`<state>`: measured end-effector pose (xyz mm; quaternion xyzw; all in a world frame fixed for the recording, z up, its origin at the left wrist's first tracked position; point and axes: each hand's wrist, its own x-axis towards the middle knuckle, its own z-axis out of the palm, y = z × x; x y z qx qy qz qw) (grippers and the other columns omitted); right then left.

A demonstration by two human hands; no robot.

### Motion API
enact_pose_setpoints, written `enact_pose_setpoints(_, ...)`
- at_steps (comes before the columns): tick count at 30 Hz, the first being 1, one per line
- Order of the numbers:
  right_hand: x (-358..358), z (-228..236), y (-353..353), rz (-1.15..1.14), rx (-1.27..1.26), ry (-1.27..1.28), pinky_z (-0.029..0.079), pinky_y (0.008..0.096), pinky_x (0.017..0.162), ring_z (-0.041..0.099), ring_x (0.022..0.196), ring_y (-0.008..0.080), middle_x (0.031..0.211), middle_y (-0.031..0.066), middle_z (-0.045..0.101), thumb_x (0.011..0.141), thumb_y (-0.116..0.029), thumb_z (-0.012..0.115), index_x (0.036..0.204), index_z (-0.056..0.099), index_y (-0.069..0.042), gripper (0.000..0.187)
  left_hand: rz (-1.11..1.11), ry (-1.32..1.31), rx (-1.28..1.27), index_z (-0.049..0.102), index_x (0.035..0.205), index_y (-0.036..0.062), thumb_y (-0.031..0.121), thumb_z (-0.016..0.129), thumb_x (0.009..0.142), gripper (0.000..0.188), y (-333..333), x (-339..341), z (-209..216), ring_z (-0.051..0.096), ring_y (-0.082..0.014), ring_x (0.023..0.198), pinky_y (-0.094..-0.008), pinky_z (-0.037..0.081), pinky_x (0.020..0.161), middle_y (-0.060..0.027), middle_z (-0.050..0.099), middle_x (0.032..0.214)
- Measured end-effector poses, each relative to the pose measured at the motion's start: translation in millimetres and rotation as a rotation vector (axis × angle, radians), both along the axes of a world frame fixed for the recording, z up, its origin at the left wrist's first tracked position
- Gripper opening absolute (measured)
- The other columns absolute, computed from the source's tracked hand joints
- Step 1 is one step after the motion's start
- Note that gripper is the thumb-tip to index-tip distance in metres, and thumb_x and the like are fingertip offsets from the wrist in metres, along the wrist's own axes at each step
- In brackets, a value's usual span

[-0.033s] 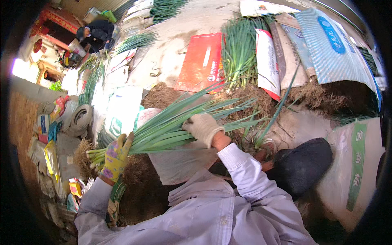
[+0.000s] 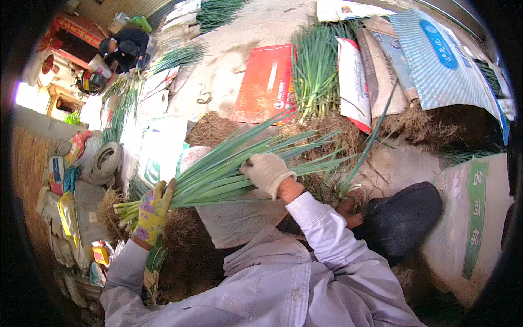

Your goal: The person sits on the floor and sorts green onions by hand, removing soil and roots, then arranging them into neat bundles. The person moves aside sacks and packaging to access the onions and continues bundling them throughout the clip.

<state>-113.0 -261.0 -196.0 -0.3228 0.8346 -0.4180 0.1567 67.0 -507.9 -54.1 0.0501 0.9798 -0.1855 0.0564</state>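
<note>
A bunch of green onions point(image 2: 218, 174) lies slantwise across my lap, its pale stems and brown roots at the left and its long leaves fanning to the upper right. My left hand point(image 2: 154, 212), in a yellow flowered glove, is closed round the stems near the roots. Over the middle of the leaves is my right hand point(image 2: 267, 173), in an off-white knit glove, its fingers curled onto them. A grey cloth point(image 2: 239, 220) lies under the bunch. One loose green onion point(image 2: 370, 144) leans beyond my right forearm, near my dark-clad knee point(image 2: 406, 220).
More green onions point(image 2: 316, 71) lie on the floor beyond, between a red sack point(image 2: 265, 82) and a white-and-red sack point(image 2: 353, 82). A blue-striped sack point(image 2: 422, 54) covers rooty bundles at the right. Coiled hose point(image 2: 106, 162) and packages sit at the left. A person point(image 2: 126, 48) crouches far left.
</note>
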Motion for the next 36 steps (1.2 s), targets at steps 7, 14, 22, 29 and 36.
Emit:
enact_pose_setpoints(7,-12.2,-28.3,19.3,-0.323,0.267,0.084,0.054,0.0452,0.071,0.068,0.080,0.0333,0.083,0.0157,0.069,0.082,-0.022,0.052,0.083,0.068,-0.008,0.020,-0.014,0.006,-0.044,0.041,0.142,0.0130,-0.003,0.055,0.075,0.070,-4.5,7.4,-2.3,0.058,-0.0348,0.091,-0.0435,0.049,0.079,-0.0190,0.052,0.122)
enact_pose_setpoints(14,-47.3,-81.1,116.6,-0.663,-0.013,-0.235,0.053,0.0358,0.072,0.067,0.080,0.0273,0.084,0.0147,0.070,0.080,-0.023,0.064,0.092,0.070,-0.005,0.023,-0.057,0.056,-0.046,0.044,0.140,0.0127,-0.002,0.055,0.076,0.068,-31.0,26.4,1.8,0.057,-0.0335,0.094,-0.0425,0.049,0.080,-0.0168,0.054,0.122)
enact_pose_setpoints(22,-57.9,-82.8,112.5,-0.453,-0.483,-0.482,0.049,0.0278,0.072,0.062,0.079,0.0158,0.096,0.0112,0.067,0.082,-0.007,0.060,0.125,0.057,0.000,0.044,-0.038,0.043,-0.017,0.037,0.144,0.0135,-0.006,0.060,0.070,0.079,-46.3,50.1,3.0,0.056,-0.0350,0.098,-0.0429,0.049,0.083,-0.0168,0.054,0.123)
enact_pose_setpoints(29,-60.4,-58.1,104.7,-0.336,-0.283,-0.320,0.051,0.0362,0.076,0.067,0.083,0.0278,0.090,0.0171,0.069,0.082,-0.021,0.061,0.113,0.065,-0.003,0.036,-0.003,0.008,-0.026,0.035,0.146,0.0141,-0.008,0.062,0.068,0.085,-47.0,51.5,4.4,0.055,-0.0354,0.099,-0.0433,0.049,0.083,-0.0166,0.052,0.125)
enact_pose_setpoints(36,-58.7,-43.4,95.5,-0.332,0.102,0.089,0.049,0.0485,0.074,0.064,0.082,0.0380,0.083,0.0176,0.066,0.083,-0.030,0.059,0.087,0.065,-0.006,0.025,-0.001,0.017,-0.049,0.039,0.142,0.0118,-0.005,0.058,0.073,0.074,-47.7,49.4,4.0,0.056,-0.0346,0.097,-0.0435,0.049,0.081,-0.0162,0.052,0.124)
